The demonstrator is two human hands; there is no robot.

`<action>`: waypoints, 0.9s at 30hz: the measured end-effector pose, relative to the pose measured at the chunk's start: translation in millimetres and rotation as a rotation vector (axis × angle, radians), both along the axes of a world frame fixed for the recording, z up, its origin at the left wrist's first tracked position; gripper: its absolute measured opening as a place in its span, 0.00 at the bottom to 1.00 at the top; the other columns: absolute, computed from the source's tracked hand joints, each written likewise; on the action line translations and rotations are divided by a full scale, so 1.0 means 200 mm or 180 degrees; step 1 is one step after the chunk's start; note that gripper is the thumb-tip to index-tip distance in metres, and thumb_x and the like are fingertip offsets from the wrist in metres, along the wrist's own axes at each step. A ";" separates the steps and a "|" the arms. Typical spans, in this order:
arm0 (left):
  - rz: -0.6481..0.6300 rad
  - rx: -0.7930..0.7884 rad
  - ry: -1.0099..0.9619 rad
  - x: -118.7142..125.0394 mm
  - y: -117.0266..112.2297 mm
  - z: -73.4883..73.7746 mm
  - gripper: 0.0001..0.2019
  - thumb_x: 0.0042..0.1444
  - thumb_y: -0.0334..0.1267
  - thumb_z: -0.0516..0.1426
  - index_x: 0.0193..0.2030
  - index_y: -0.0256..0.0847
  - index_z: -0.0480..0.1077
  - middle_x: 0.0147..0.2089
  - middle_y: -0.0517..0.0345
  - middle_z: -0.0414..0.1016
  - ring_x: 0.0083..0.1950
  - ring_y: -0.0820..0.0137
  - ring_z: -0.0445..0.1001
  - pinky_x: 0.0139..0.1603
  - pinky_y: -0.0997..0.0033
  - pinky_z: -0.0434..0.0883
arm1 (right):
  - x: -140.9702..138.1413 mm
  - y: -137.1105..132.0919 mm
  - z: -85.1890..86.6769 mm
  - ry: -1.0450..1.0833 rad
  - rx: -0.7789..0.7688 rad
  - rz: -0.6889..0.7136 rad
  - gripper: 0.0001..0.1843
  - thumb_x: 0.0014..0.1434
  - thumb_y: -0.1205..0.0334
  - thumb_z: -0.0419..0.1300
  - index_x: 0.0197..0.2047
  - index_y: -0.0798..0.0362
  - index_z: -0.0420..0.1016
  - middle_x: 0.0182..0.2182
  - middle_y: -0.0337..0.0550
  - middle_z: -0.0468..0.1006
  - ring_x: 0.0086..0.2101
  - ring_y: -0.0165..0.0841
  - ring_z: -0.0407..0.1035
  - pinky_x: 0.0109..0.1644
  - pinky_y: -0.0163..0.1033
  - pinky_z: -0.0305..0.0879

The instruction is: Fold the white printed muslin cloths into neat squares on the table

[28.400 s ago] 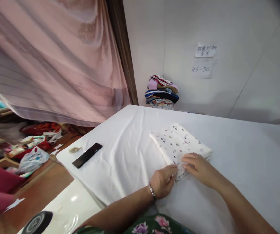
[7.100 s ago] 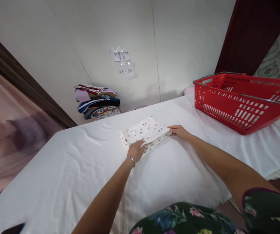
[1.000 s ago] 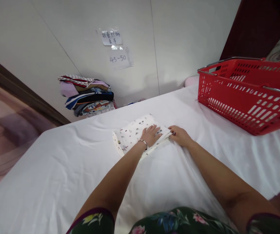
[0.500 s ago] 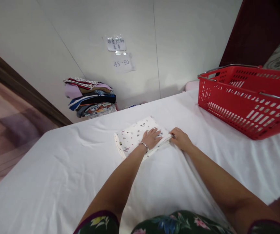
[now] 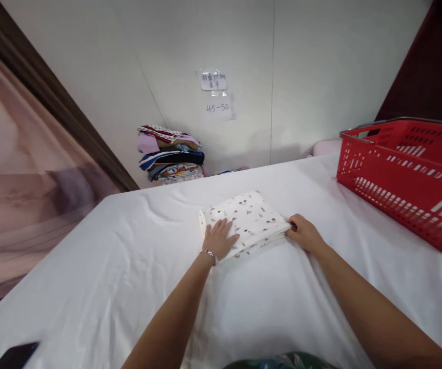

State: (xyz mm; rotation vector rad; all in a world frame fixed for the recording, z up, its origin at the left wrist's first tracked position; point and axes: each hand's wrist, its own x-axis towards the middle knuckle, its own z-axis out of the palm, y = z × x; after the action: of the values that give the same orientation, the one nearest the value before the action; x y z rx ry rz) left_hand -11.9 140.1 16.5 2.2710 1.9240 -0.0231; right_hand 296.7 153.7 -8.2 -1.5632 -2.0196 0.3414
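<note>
A folded white cloth (image 5: 249, 218) with small coloured prints lies on the white-covered table (image 5: 128, 266). My left hand (image 5: 220, 239) rests flat on the cloth's near left part, fingers spread, a bracelet at the wrist. My right hand (image 5: 303, 234) is at the cloth's right corner, fingers curled and pinching its edge.
A red plastic basket (image 5: 409, 174) with metal handles stands at the right on the table. A stack of folded coloured clothes (image 5: 171, 159) sits against the back wall under paper notes (image 5: 215, 95). A dark phone (image 5: 15, 354) lies at the near left edge. A pink curtain (image 5: 21, 169) hangs left.
My left hand has slid from the cloth's right part back to its near left part. My right hand stays at the right corner. The view has turned to the left.
</note>
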 end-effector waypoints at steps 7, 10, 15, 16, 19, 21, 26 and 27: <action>0.0009 0.0123 -0.0183 0.00 -0.01 -0.05 0.33 0.57 0.61 0.35 0.65 0.49 0.49 0.69 0.61 0.42 0.69 0.64 0.39 0.66 0.49 0.38 | 0.00 -0.04 0.04 -0.0871 -0.0421 -0.0342 0.11 0.54 0.54 0.51 0.26 0.51 0.64 0.25 0.39 0.72 0.27 0.33 0.64 0.27 0.35 0.50; -0.0007 0.0153 -0.0233 0.00 -0.02 -0.05 0.33 0.57 0.61 0.35 0.65 0.49 0.49 0.69 0.61 0.42 0.69 0.64 0.39 0.66 0.48 0.38 | 0.01 -0.04 0.10 -0.1277 -0.0675 -0.0269 0.15 0.56 0.51 0.49 0.25 0.50 0.67 0.26 0.43 0.74 0.28 0.36 0.67 0.26 0.36 0.50; 0.0020 0.0183 -0.0293 0.01 -0.03 -0.05 0.32 0.56 0.61 0.35 0.65 0.51 0.49 0.69 0.62 0.43 0.69 0.63 0.39 0.66 0.49 0.37 | -0.07 -0.02 0.27 -0.1322 -0.0357 0.0041 0.11 0.55 0.62 0.48 0.32 0.49 0.73 0.35 0.44 0.76 0.36 0.38 0.70 0.33 0.40 0.60; 0.0027 0.0175 -0.0305 0.01 -0.03 -0.05 0.33 0.56 0.61 0.35 0.65 0.51 0.49 0.69 0.62 0.42 0.69 0.63 0.39 0.66 0.49 0.37 | -0.12 -0.01 0.31 -0.1135 -0.0114 0.0153 0.13 0.54 0.64 0.48 0.37 0.48 0.73 0.40 0.44 0.76 0.39 0.38 0.69 0.37 0.41 0.62; 0.0024 0.0143 -0.0357 0.02 -0.03 -0.05 0.33 0.56 0.61 0.34 0.65 0.50 0.48 0.69 0.61 0.42 0.69 0.63 0.38 0.66 0.48 0.37 | -0.30 0.05 0.36 -0.0557 0.0375 0.0540 0.19 0.57 0.62 0.47 0.50 0.46 0.68 0.51 0.42 0.70 0.49 0.39 0.65 0.47 0.43 0.64; 0.0020 0.0154 -0.0397 0.02 -0.03 -0.05 0.34 0.56 0.62 0.34 0.65 0.49 0.48 0.69 0.61 0.42 0.69 0.63 0.39 0.66 0.48 0.37 | -0.40 0.12 0.33 -0.0465 0.0453 0.0824 0.22 0.59 0.57 0.47 0.56 0.46 0.63 0.57 0.42 0.63 0.55 0.40 0.58 0.53 0.45 0.61; 0.0044 0.0242 -0.0486 0.02 -0.06 -0.06 0.33 0.56 0.61 0.35 0.64 0.48 0.50 0.69 0.60 0.44 0.69 0.64 0.40 0.67 0.49 0.38 | -0.45 0.31 0.10 -0.1229 -0.0451 0.0685 0.30 0.58 0.46 0.46 0.61 0.49 0.57 0.64 0.47 0.51 0.62 0.46 0.43 0.58 0.57 0.51; 0.0053 0.0261 -0.0507 0.02 -0.06 -0.06 0.33 0.56 0.61 0.35 0.64 0.49 0.51 0.69 0.61 0.45 0.69 0.64 0.40 0.67 0.49 0.38 | -0.43 0.34 0.06 -0.1315 -0.0574 0.0615 0.31 0.59 0.44 0.44 0.61 0.48 0.56 0.64 0.46 0.49 0.62 0.46 0.42 0.58 0.58 0.50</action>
State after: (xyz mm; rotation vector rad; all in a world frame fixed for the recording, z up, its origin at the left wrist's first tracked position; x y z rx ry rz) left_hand -8.6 128.9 3.5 2.2317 1.8942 0.2356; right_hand 210.3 221.2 3.6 -1.6547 -2.5289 0.2984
